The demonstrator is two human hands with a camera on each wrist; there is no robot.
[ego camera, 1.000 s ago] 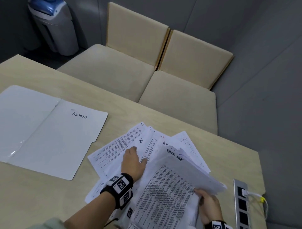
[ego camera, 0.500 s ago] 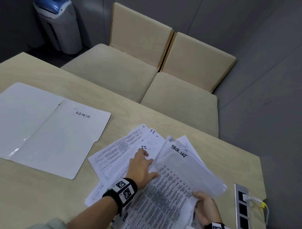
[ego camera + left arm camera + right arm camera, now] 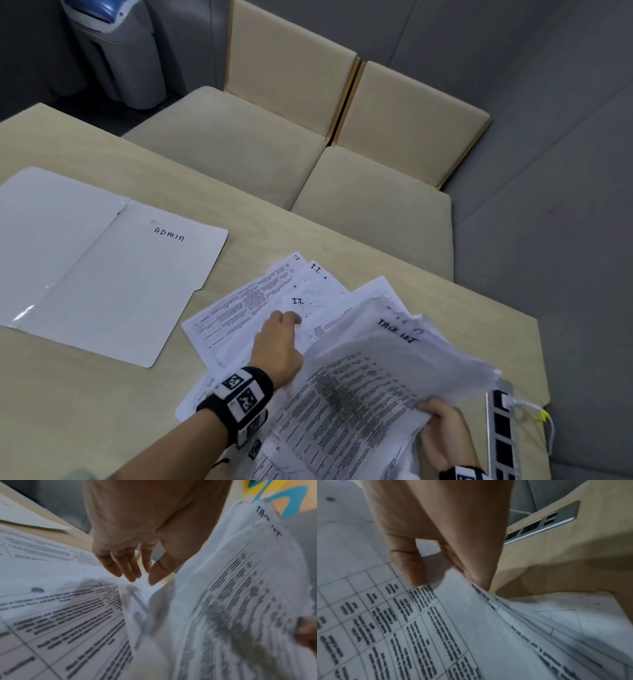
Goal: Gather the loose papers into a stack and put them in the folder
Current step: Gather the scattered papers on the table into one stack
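Sheets (image 3: pixel 260 305) fanned on the surface (image 3: pixel 102 404) have been drawn nearer by the left hand (image 3: pixel 279 342), fingers relaxed, while the gathered bundle (image 3: pixel 376 387) stays pinched by the right hand (image 3: pixel 443 435); the folder (image 3: pixel 102 270) awaits.

table (image 3: pixel 102 411): light wood | bench seats (image 3: pixel 239 144): beige, cushioned | walls (image 3: pixel 548 102): grey | bin (image 3: pixel 116 51): far left

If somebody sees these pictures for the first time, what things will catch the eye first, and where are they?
The messy fan of printed papers at the near right of the table stands out first, with the left hand touching the sheets and the right hand holding a lifted bundle by its edge. To the left lies an open white folder marked ADMIN, with nothing in it. Beyond the table stand two beige chairs.
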